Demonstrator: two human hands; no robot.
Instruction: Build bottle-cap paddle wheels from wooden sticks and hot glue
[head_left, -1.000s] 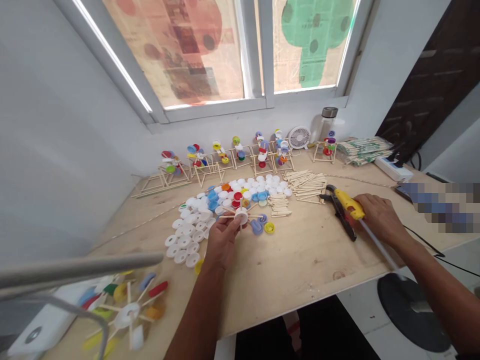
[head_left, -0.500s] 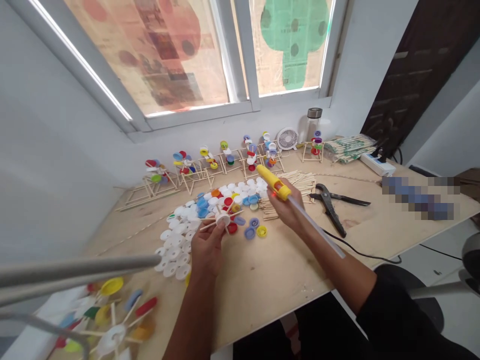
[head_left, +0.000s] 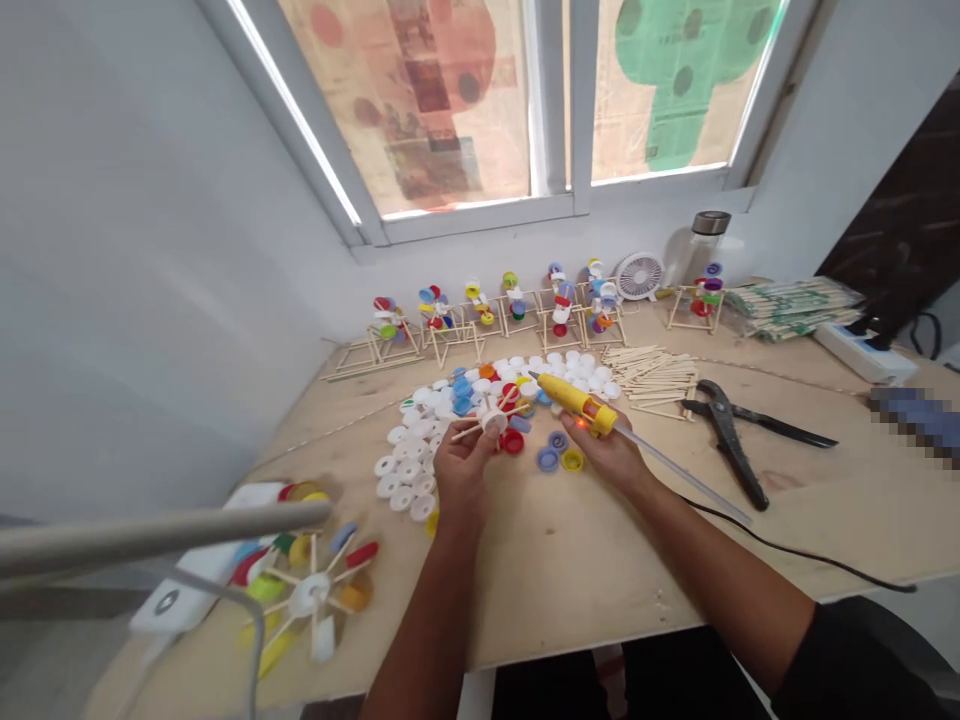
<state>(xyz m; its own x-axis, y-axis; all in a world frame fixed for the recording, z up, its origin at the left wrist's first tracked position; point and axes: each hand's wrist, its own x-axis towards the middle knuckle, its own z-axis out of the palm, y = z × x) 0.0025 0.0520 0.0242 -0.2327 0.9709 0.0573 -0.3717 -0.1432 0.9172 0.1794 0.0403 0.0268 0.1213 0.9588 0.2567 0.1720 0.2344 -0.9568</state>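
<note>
Clenched L hand (head_left: 461, 475) on stick-and-cap wheel (head_left: 493, 422), R hand (head_left: 609, 452) gripping yellow glue gun (head_left: 574, 398)

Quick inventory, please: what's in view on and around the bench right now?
glue gun: one, yellow, above the caps
cap-and-stick wheel: one, white hub, above the caps
bottle caps: many, mostly white, some blue, red, yellow, mid-table
craft sticks: loose pile, pale wood, right of the caps
pliers: one, black, table's right
cap models on stick stands: seven, multicoloured, along the window
desk fan: one, white, by the window
larger cap wheel: one, multicoloured, lower left
left hand: holding the wheel
right hand: holding the gun
</note>
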